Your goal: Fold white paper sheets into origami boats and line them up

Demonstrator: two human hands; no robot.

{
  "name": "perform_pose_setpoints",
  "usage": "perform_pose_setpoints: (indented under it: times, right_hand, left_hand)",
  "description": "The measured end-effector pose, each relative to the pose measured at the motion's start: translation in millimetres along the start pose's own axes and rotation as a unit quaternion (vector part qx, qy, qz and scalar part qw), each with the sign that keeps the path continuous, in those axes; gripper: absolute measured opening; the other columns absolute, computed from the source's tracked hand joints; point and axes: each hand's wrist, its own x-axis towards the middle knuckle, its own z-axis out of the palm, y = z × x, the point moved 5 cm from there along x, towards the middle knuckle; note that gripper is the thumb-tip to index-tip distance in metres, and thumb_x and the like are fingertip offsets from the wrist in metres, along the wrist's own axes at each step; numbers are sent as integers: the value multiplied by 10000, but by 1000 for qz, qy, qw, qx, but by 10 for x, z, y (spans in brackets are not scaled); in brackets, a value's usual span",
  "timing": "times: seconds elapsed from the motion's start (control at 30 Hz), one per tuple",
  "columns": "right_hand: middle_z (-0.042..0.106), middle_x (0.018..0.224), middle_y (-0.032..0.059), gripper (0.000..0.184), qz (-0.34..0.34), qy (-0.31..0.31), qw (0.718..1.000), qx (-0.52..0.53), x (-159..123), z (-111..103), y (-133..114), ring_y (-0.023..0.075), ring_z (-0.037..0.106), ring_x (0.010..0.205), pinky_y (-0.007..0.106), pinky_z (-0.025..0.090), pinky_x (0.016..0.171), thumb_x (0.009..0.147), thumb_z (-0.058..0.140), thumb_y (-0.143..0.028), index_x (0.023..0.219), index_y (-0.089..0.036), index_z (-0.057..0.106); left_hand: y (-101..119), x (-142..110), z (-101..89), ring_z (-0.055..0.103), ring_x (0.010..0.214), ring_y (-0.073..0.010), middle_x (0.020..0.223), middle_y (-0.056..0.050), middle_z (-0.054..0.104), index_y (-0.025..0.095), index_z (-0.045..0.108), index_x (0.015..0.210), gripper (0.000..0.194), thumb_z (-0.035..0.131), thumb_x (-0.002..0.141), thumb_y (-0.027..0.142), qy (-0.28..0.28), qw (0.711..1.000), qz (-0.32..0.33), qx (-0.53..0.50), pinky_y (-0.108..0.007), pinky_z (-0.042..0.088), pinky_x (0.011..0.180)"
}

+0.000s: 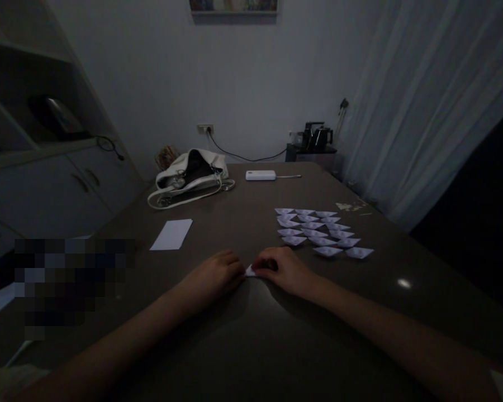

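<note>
Head: L hand (pixel 218 273), R hand (pixel 283 271) at 1 ppr (pixel 250 271); 15+ boats (pixel 314 233).

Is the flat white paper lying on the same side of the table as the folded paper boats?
No, the white paper lies on the left, while the paper boats are on the right.

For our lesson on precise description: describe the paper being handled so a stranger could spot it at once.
On the dark table, find the left hand and right hand close together. The small pointed paper sits between them; unlike the flat paper farther left and paper boats farther right, it alone is held.
</note>
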Motion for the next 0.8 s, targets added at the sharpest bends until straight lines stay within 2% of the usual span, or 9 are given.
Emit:
perform_pose_setpoints:
  times: [0.13,0.33,0.53,0.63,0.73,0.8]
  right_hand:
    - [679,764,21,111,-6,-2,1000,-3,3,4,-5,110,570,639,216,404,595,767,666,-84,836,-159,710]
    - [664,755,25,111,-24,0,1000,-19,2,12,-16,110,564,634,218,397,597,761,663,-72,815,-154,714]
    - [640,737,24,84,-57,15,997,-40,-32,19,-40,115,557,642,215,380,587,751,717,-188,819,-140,711]
    - [637,747,27,50,-78,11,995,-63,-46,34,-56,125,562,674,222,376,606,774,694,-184,806,-148,709]
    - [636,754,29,49,-95,3,992,-80,-49,47,-73,128,567,693,224,371,616,800,656,-151,798,-152,705]
    - [643,770,29,55,-99,-2,992,-82,-43,52,-74,131,574,708,225,377,631,803,652,-145,814,-154,705]
  left_hand:
    - [84,3,8,519,726,-192,754,-81,601,119,631,782,284,409,953,162,-8,996,41,80,-304,433,655]
    - [140,-12,15,518,741,-227,775,-112,611,76,627,825,150,494,894,77,-37,983,83,157,-338,427,665]
    - [96,-11,13,509,760,-226,801,-102,610,96,619,848,156,479,915,116,-35,981,76,174,-342,408,683]
    - [87,-6,-15,508,754,-219,787,-86,613,118,613,821,153,494,916,138,-33,981,79,174,-336,389,679]
    - [57,-1,-53,528,775,-208,803,-69,622,140,616,817,154,512,921,183,-27,989,61,128,-328,383,690]
    - [43,0,-68,552,829,-206,891,-70,640,150,635,904,112,527,914,176,-19,995,49,86,-324,392,716]
